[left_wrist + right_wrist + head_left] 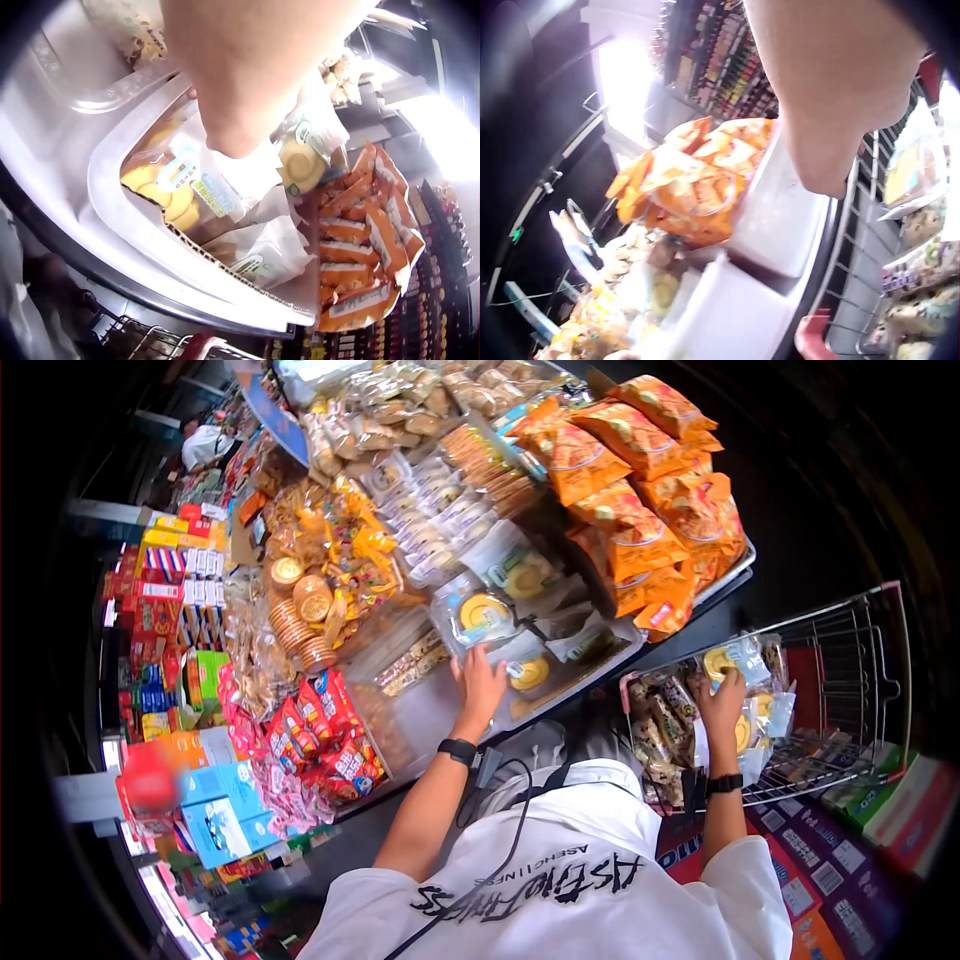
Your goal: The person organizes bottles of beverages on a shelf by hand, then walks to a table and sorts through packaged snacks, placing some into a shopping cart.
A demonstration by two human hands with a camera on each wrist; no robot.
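In the head view my left hand [480,688] reaches into the white display tray, its fingers straight and spread. Its fingertips are at the lower edge of a clear bag with a round yellow pastry [484,612]. Another such bag [528,672] lies just right of these fingers. The left wrist view shows the hand [236,90] over white-printed bags of yellow pastries [176,187], fingertips mostly hidden. My right hand [722,710] is over the cart, fingers bent at a bagged yellow pastry [718,662]. In the right wrist view that hand [825,142] hides its own fingertips.
The wire shopping cart [850,660] holds nougat-like packets [668,725] and more yellow pastry bags [762,710]. Orange snack bags [620,525] are piled at the display's right end. Red packets [325,745] and bagged round crackers [300,620] fill the left side.
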